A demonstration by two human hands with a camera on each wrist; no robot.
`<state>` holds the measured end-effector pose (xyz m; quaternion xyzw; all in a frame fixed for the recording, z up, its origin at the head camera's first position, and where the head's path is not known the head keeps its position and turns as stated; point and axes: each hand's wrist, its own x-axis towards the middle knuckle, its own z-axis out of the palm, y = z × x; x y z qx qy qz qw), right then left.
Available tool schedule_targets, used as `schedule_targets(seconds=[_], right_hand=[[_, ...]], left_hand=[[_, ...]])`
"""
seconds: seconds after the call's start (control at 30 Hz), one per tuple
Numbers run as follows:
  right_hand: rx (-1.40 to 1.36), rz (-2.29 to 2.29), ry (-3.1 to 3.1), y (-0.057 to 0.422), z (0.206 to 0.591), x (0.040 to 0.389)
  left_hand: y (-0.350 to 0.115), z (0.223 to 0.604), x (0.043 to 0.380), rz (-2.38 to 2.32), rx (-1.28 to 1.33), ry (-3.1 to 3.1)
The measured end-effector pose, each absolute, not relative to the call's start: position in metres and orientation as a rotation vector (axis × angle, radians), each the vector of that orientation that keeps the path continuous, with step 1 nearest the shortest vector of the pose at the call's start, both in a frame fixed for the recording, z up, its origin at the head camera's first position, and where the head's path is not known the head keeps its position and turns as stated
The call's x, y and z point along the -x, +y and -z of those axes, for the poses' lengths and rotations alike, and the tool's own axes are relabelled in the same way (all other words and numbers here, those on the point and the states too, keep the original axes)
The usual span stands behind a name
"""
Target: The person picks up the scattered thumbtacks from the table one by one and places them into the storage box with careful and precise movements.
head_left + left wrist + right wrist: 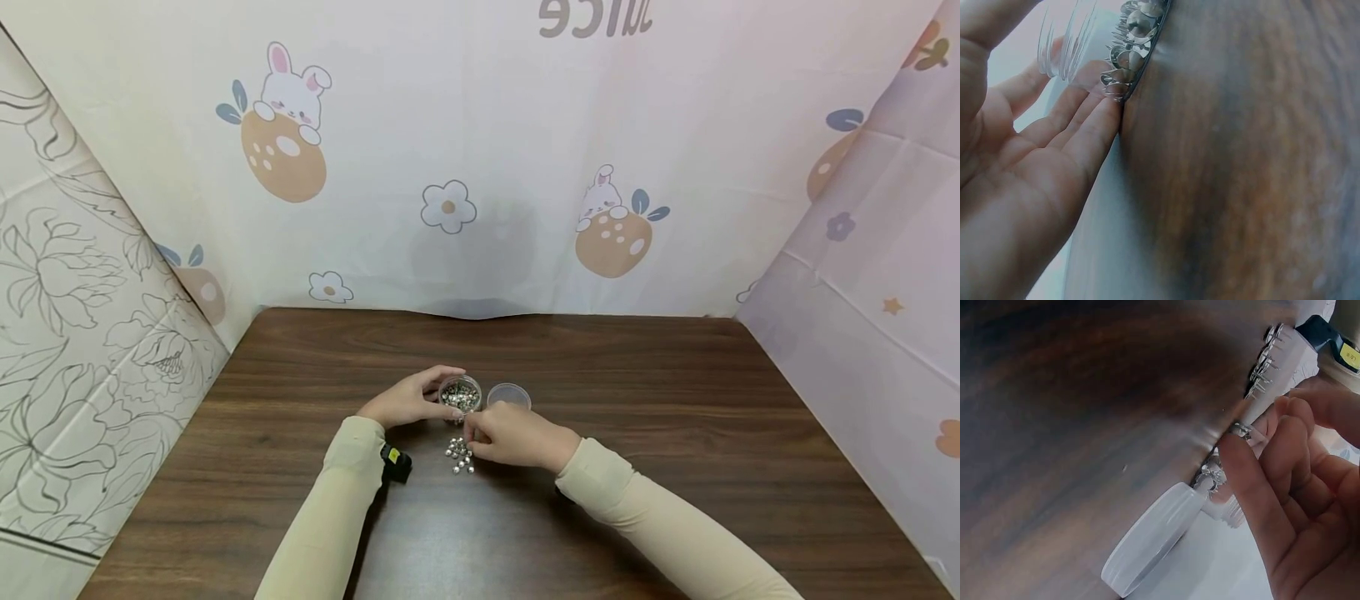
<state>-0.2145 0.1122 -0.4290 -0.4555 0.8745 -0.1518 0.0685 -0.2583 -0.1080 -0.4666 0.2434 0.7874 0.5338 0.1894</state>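
Low centre, your left hand (405, 402) grips the clear jar (1079, 44), likely steadying it. Your right hand (517, 435) bunches beside loose tacks (461, 455); whether it pinches one, I cannot tell.

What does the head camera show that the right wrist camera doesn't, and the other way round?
Only the head view shows rabbits printed on the white fabric backdrop, and looks down into the clear round plastic jar holding many silver metal tacks.

Only the right wrist view clearly shows pins standing up from the loose silver metal tacks, plus the palm side of the right hand.

Both share that hand, part of the left hand, the round translucent plastic lid, those loose tacks and the brown wooden table.
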Motion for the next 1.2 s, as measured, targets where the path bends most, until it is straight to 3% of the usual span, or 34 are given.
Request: schedule_targets(seconds=[0.47,1.2], right_hand=[[1.353,0.402,2.638,0.110,0.437,0.211],[1.390,0.356,2.713,0.108,0.439,0.209]], left_hand=[[-0.108,0.454,0.253,-1.520,-0.694,2.189],[-0.110,0.473,0.264,-1.468,-0.691,2.230]])
